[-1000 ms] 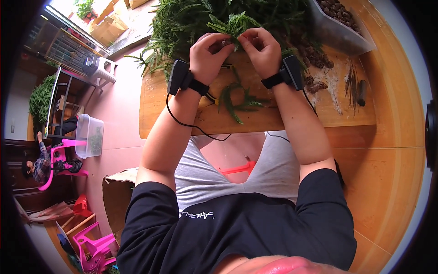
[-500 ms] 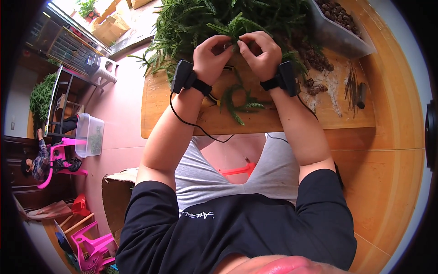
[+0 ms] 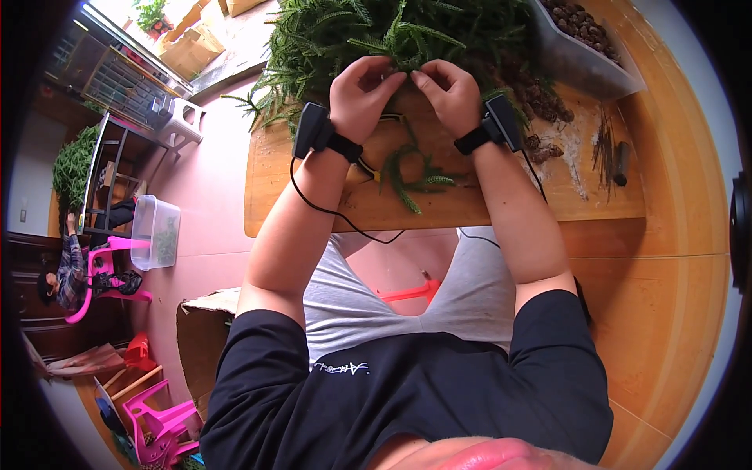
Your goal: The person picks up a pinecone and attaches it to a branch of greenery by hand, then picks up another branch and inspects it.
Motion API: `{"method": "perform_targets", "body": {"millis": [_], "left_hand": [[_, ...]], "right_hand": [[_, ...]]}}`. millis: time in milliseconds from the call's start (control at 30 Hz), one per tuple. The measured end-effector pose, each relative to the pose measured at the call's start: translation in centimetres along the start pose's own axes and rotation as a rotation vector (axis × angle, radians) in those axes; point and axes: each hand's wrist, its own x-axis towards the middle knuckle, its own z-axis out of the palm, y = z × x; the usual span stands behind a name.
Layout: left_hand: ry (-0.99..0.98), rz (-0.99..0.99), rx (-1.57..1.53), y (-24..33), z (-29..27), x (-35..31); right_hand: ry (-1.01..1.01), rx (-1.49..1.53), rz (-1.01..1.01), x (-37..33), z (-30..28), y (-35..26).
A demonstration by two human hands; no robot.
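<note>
My left hand and my right hand are raised side by side over a wooden table, fingertips pinched together on a green sprig at the edge of a big heap of feathery green branches. Each wrist carries a black band with a small black box; a thin black cable hangs from the left one. A loose green sprig lies on the table just below my hands.
A grey tray of brown cones stands at the table's far right, with loose cones and a dark stick beside it. On the pink floor at left are a clear plastic bin, pink chairs and a seated person.
Both hands have moved a little farther up the table into the branch heap and closer together, still pinching the sprig.
</note>
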Motion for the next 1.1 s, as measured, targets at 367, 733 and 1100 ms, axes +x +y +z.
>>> {"method": "perform_targets", "body": {"millis": [367,733,1100], "left_hand": [[-0.101,-0.252,-0.359,-0.02,-0.42,0.40],[-0.050,-0.299,-0.159,0.10,-0.29,0.30],[-0.033,-0.296,-0.227,0.05,-0.99,0.44]], "right_hand": [[-0.013,-0.056,-0.001,0.10,0.19,0.52],[-0.069,-0.434,-0.391,-0.18,0.26,-0.16],[-0.086,-0.446,-0.380,-0.24,0.21,-0.08]]}}
